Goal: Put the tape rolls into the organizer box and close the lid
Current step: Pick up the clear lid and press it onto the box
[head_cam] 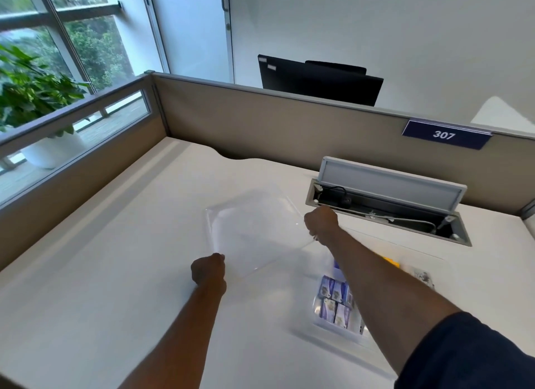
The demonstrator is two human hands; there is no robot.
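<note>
We see the clear lid [254,232] held off the white desk [115,273], our left hand [209,270] closed on its near corner and our right hand [321,222] gripping its right edge. Under our right forearm, nearer us than the fingers, the organizer box [333,328] holds purple-labelled tape rolls [333,301].

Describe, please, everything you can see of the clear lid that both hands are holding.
The clear lid is a thin, transparent, plastic-looking rectangular sheet with rounded corners and a raised rim. It is off the organizer box, tilted above the desk. The left hand holds its near corner and the right hand its right edge.
</note>
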